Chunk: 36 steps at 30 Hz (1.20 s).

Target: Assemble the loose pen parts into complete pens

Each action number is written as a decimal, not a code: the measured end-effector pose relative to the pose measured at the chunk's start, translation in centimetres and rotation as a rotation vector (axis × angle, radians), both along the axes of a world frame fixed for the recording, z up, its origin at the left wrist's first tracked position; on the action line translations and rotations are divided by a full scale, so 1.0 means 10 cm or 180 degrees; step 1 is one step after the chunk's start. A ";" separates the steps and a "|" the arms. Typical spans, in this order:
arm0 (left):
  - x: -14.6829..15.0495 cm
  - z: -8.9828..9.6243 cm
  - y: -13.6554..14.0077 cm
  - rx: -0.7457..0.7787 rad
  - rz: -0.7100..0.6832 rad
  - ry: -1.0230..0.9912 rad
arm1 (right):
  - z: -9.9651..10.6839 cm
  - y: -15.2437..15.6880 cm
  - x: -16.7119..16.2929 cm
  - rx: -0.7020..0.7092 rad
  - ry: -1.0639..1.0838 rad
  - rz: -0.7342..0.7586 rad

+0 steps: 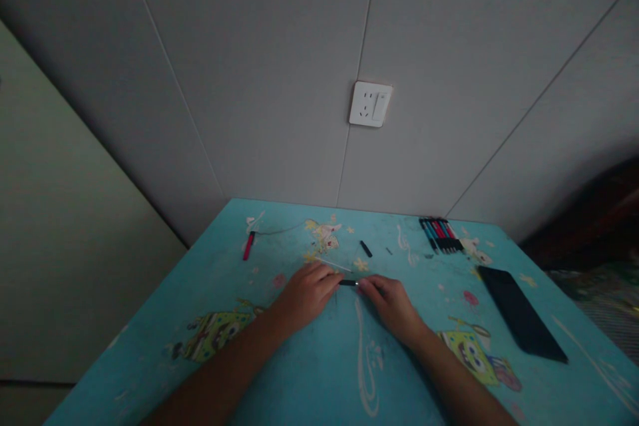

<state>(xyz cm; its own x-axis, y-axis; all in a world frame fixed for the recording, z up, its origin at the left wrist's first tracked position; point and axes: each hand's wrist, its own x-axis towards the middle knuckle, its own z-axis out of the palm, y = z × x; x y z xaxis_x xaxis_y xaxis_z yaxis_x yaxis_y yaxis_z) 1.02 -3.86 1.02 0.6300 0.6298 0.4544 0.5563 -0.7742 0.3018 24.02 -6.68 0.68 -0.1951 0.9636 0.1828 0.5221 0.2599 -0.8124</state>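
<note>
Between my two hands, low over the table, is a slim black pen barrel with a shiny silver end on the right. My left hand is closed round its left end, and the fingers hide that part. The thumb and fingertips of my right hand pinch the silver end. Just beyond my left fingers lies a thin white stick like a pen refill. A short black piece, perhaps a cap or grip, rests farther back. Beside it is a tiny dark piece, too small to make out.
On the blue cartoon-printed table, a red pen-like stick lies at the back left. Several coloured pens sit in a row at the back right. A flat black slab lies right of my hand. Behind stands a wall with a socket.
</note>
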 end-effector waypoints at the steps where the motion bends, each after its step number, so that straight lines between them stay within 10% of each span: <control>1: 0.00 0.00 0.00 0.0010 0.0027 0.0001 | 0.00 0.00 0.01 0.0036 -0.0037 0.0008; 36: -0.05 -0.03 0.03 -0.0025 0.0042 0.0085 | 0.05 -0.03 0.03 0.0514 -0.0511 0.0139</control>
